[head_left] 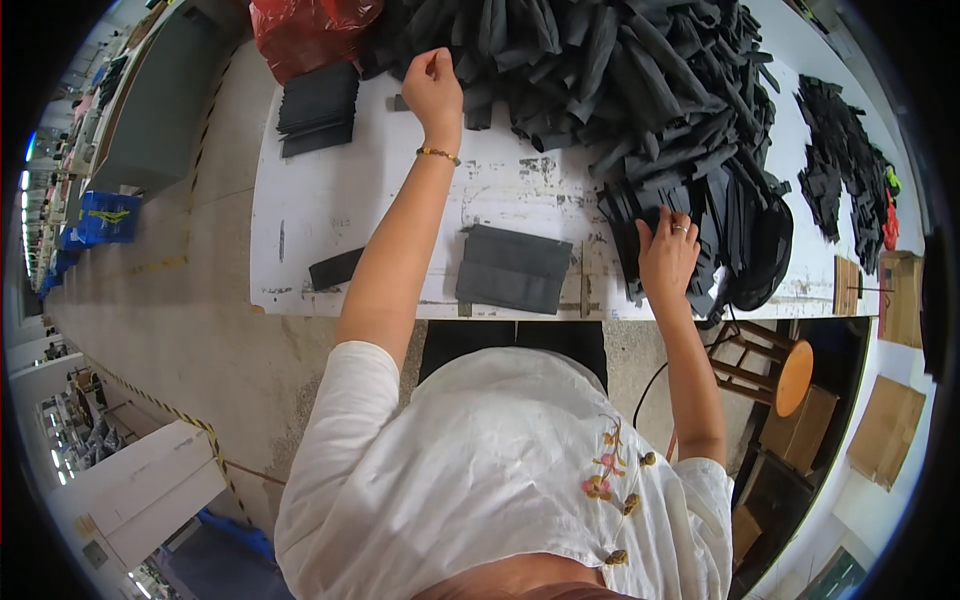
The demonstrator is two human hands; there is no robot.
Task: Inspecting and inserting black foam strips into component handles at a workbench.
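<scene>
My left hand [436, 92] reaches to the far side of the white table [345, 195], its fingers curled closed at the edge of a large heap of rolled or folded black fabric pieces [640, 75]. Whatever it pinches, if anything, is hidden. A short black strip end [401, 103] shows beside that hand. My right hand [670, 255] rests with fingers apart on a pile of flat black fabric strips [622, 215] at the right. Between my arms lies a flat black fabric rectangle [514, 268] near the front edge. A smaller dark piece [335, 269] is partly behind my left forearm.
A stack of black fabric pieces [318, 110] stands far left, beside a red plastic bag [305, 35]. Right of my right hand sits a black bag-like bundle [765, 245]. A wooden stool [793, 378] is below the table's right end. Blue crates [108, 217] stand across the floor.
</scene>
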